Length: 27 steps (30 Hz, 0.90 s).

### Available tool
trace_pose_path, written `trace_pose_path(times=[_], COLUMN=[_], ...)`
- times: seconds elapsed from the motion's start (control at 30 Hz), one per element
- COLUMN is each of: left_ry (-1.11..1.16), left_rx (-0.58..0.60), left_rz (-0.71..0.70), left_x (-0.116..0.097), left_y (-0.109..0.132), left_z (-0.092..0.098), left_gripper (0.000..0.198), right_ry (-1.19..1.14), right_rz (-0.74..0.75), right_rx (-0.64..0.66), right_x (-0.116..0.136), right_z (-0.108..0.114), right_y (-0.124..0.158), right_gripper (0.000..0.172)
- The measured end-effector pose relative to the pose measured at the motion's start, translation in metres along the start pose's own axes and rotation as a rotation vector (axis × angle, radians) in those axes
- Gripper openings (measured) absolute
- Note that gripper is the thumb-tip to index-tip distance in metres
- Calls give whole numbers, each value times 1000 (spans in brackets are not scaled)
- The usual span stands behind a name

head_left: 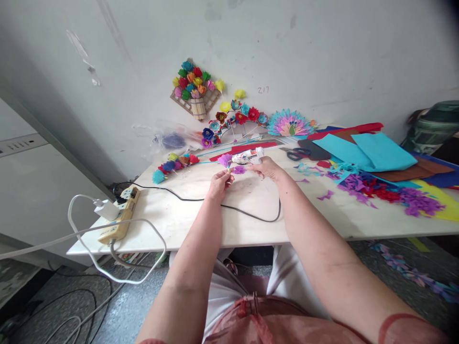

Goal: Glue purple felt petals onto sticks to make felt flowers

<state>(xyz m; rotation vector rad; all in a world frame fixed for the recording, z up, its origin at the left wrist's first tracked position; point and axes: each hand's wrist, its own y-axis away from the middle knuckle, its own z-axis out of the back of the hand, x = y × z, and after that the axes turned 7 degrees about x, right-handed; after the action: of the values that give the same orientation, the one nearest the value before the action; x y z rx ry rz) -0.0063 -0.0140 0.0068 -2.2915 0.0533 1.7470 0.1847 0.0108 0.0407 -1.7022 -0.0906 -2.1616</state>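
My left hand (221, 183) is closed in a pinch on the thin stem of a purple paper flower (224, 160), its ruffled head pointing up. Just right of it, a second purple paper piece (239, 169) sits at the fingertips of my right hand (264, 168); the thumb and index finger close on its edge. Right behind that hand is a white glue gun (244, 156), its body pointing left toward the flower. My fingers do not appear wrapped round the gun. A black cord (251, 218) loops over the table under my forearms.
A power strip (122, 222) with a white plug lies on the left. Finished paper flowers (175, 164) and a flower arch (240, 114) stand behind. Scissors (298, 154), blue paper sheets (383, 152) and purple scraps (419, 200) lie right. The table's front edge is close to my body.
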Motion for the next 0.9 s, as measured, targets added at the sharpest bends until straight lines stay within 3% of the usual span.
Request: trace_pose_path(times=[0.37,0.9], left_ry=[-20,-5], left_rx=[8,-8], left_rz=[20,9], left_x=[-2,0], left_y=[1,0], left_z=[-1,-1], left_gripper=[38,38], right_ry=[-53,14], right_rz=[14,3], right_rx=[-83,30], right_x=[3,0], right_z=[-1,2], right_y=[0,1], right_gripper=[30,36])
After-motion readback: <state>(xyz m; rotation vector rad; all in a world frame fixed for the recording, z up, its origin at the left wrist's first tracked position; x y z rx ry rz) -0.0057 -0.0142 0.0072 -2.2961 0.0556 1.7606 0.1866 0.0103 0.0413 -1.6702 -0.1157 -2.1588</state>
